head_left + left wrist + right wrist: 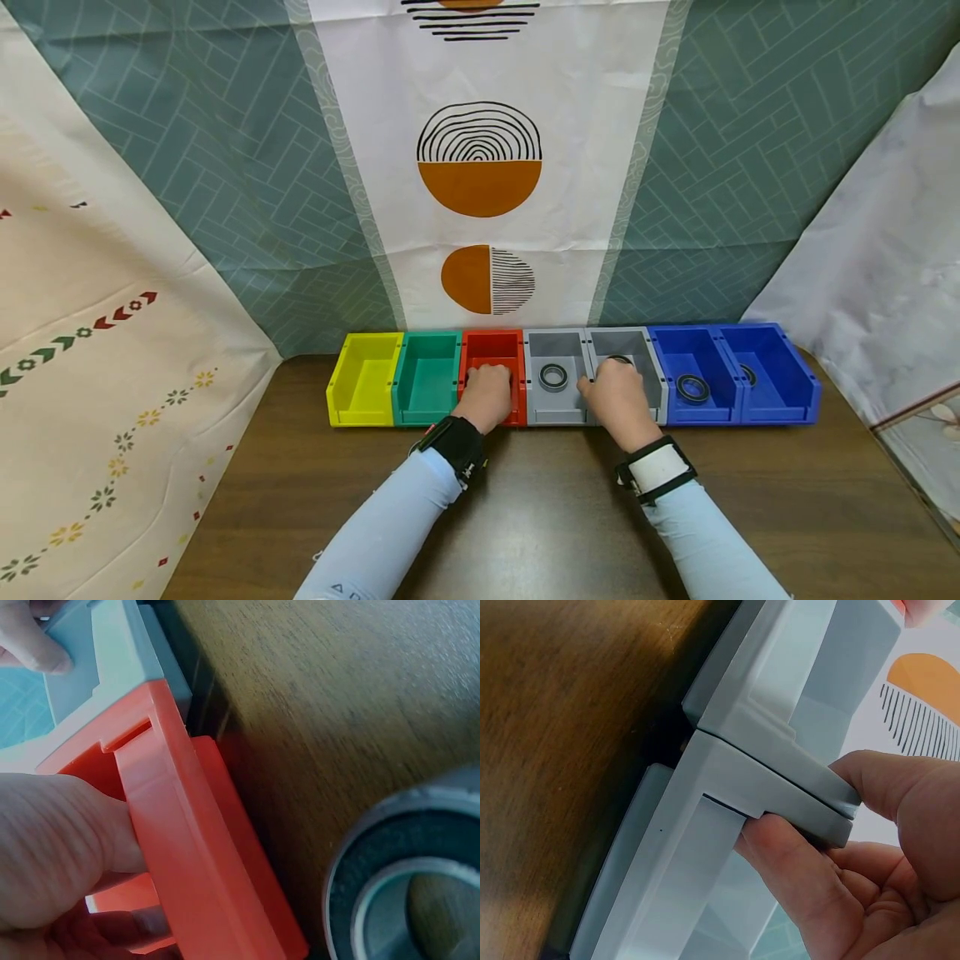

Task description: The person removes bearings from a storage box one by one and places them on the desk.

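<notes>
My left hand [487, 393] is down in the red bin [492, 337], its thumb and curled fingers partly hidden behind the front wall in the left wrist view. I cannot tell what those fingertips hold. My right hand [618, 400] pinches the adjoining side walls of the left grey bin [540, 408] and the right grey bin [667, 847], thumb on one side and fingers on the other. A bearing [553, 377] lies flat in the left grey bin. Another bearing [620, 359] in the right grey bin is mostly covered by that hand.
Left of the red bin stand a green bin [427, 400] and a yellow bin [363, 392]. To the right, two blue bins hold a bearing [692, 388] and a partly hidden bearing [748, 374]. A bearing [360, 825] looms close over the brown table [300, 682] in the left wrist view.
</notes>
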Motion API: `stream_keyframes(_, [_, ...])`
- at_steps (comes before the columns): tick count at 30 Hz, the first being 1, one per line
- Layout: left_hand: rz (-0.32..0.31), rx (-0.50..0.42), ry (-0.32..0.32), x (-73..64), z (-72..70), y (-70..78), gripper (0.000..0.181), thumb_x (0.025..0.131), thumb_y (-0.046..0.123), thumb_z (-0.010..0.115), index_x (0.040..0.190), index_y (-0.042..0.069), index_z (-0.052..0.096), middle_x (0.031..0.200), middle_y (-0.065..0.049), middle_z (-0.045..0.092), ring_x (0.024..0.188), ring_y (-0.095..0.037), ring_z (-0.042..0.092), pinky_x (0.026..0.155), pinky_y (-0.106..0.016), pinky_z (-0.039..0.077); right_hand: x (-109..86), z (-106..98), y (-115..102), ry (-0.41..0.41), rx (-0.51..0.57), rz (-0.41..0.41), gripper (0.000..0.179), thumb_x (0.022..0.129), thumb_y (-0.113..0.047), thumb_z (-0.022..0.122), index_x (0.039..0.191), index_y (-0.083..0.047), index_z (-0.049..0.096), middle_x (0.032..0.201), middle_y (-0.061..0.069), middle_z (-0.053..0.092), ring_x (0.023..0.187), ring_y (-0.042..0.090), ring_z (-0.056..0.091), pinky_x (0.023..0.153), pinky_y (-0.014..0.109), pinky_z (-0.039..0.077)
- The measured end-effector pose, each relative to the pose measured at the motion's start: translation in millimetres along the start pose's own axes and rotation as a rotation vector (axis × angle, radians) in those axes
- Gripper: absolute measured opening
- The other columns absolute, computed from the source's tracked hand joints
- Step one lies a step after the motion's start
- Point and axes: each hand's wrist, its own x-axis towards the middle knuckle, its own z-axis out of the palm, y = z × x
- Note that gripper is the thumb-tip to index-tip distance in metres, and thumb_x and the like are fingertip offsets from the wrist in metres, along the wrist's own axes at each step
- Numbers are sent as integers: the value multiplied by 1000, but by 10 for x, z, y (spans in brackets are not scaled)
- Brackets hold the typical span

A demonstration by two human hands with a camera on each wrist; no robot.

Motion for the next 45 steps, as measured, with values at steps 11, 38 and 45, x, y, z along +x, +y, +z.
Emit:
stream_keyframes(11, [10, -53, 25, -56, 23, -81, 41, 78, 18, 73, 114, 9, 56, 97, -11, 59, 86, -24, 55, 79, -38, 52, 2, 13, -11, -10, 13, -12, 35, 82, -27, 66, 60, 0, 61, 60, 13, 57, 51, 21, 52, 41, 29, 37])
stream_keyframes(38, [56, -399, 239, -475, -293, -134, 43, 92, 42, 51, 124, 13, 46, 84, -5, 50, 65, -17, 51, 46, -22, 44, 28, 16, 28, 10, -12, -10, 34, 81, -27, 66, 65, 3, 64, 68, 18, 62, 56, 22, 55, 43, 32, 40])
stream_keyframes(45, [93, -428, 281, -583, -340, -95, 47, 87, 38, 62, 123, 11, 49, 93, -8, 60, 71, -15, 57, 54, -18, 51, 28, 9, 28, 6, -7, -14, 35, 81, -27, 67, 63, 3, 64, 67, 17, 61, 55, 22, 55, 43, 32, 40])
